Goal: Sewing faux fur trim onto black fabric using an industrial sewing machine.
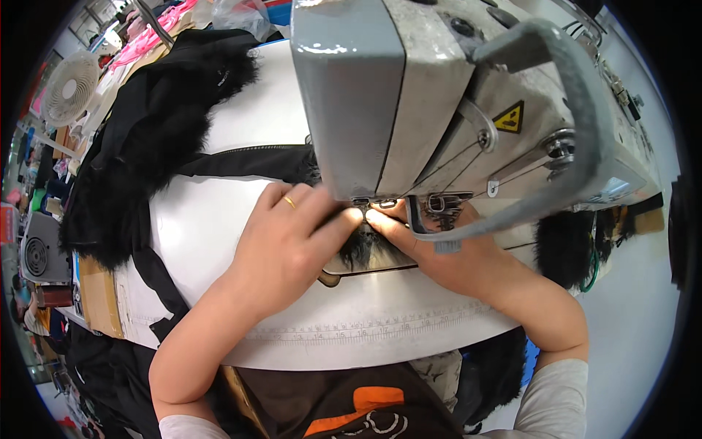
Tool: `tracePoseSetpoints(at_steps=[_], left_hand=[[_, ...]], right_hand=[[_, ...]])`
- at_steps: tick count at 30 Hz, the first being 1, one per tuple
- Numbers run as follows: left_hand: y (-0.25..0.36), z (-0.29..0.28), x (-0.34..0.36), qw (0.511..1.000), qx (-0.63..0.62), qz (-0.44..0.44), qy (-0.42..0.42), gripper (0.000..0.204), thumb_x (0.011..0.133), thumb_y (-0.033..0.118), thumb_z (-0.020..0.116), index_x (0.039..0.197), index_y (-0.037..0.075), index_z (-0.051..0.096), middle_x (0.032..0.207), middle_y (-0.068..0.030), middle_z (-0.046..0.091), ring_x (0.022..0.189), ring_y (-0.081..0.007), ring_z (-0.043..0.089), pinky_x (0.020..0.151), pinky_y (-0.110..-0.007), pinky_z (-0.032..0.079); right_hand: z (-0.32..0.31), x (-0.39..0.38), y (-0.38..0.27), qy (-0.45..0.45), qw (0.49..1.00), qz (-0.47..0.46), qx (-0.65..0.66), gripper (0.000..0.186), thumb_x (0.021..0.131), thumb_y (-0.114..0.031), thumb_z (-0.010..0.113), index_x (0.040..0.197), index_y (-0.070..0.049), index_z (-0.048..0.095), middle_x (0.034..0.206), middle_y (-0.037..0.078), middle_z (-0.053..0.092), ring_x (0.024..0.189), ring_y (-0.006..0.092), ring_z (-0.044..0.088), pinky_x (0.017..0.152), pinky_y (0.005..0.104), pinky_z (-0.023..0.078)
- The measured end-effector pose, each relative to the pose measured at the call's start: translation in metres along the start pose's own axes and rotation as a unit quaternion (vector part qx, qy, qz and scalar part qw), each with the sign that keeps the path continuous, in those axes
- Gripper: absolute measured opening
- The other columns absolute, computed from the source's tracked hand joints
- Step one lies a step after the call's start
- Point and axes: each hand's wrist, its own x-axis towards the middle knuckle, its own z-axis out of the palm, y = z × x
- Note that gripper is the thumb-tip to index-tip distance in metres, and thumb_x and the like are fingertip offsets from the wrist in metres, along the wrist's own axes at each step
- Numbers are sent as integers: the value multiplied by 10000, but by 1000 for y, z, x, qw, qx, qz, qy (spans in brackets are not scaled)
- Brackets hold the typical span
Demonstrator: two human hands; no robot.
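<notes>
A grey and white sewing machine [351, 95] stands over the white table, with its presser foot [363, 203] low between my hands. My left hand [281, 245], a ring on one finger, is closed on black fur trim [356, 252] just left of the foot. From the other side my right hand [450, 256] pinches the same trim, its thumb close to the left thumb. The machine head and guard partly hide the right fingers. A black fabric strip [256, 159] runs left from the work to a large black garment with fur [157, 132].
A printed ruler scale [365, 331] runs along the front of the table [212, 227]. More black fur [563, 245] lies right of the machine. A white fan [71, 88] and a grey speaker-like box [44, 249] stand at the left. Dark cloth hangs below the front edge.
</notes>
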Motion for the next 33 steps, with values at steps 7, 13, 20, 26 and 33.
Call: tracePoseSetpoints(at_steps=[7, 13, 20, 26, 33], left_hand=[[-4, -9, -2, 997, 27, 62, -29, 413, 826, 107, 684, 1234, 67, 733, 1232, -16, 696, 1031, -230, 619, 875, -367, 493], [-4, -10, -3, 998, -24, 5, -51, 455, 814, 43, 741, 1264, 111, 730, 1292, 3, 715, 1029, -245, 617, 880, -373, 501], [-6, -7, -2, 1000, 19, 14, -18, 445, 817, 37, 743, 1253, 125, 740, 1195, 22, 752, 1025, -242, 619, 869, -380, 495], [-13, -3, -2, 999, -29, -2, -30, 396, 829, 45, 726, 1216, 124, 758, 1060, 35, 760, 1021, -229, 620, 856, -372, 473], [-17, -2, -1, 999, -48, 9, 8, 397, 831, 59, 734, 1221, 132, 755, 1110, 28, 754, 1042, -239, 612, 855, -375, 475]], right_hand=[[4, -1, 1, 26, 1000, -8, -14, 237, 969, -258, 663, 1191, -216, 735, 1093, 10, 742, 1032, 260, 700, 853, 458, 529], [5, 3, 18, 55, 997, -57, -19, 264, 858, -186, 715, 1120, -166, 737, 987, 25, 723, 947, 267, 715, 748, 453, 573], [-6, -4, 19, 32, 999, 5, 32, 40, 803, -148, 706, 783, -123, 681, 833, 84, 668, 784, 313, 715, 629, 462, 578], [-4, -7, 26, -60, 995, 81, 10, 27, 824, -178, 673, 830, -152, 677, 812, 72, 657, 788, 297, 712, 613, 497, 547], [-2, -9, 35, -61, 991, -28, -113, 364, 943, -121, 637, 1247, -238, 800, 991, 77, 789, 869, 272, 755, 765, 411, 607]])
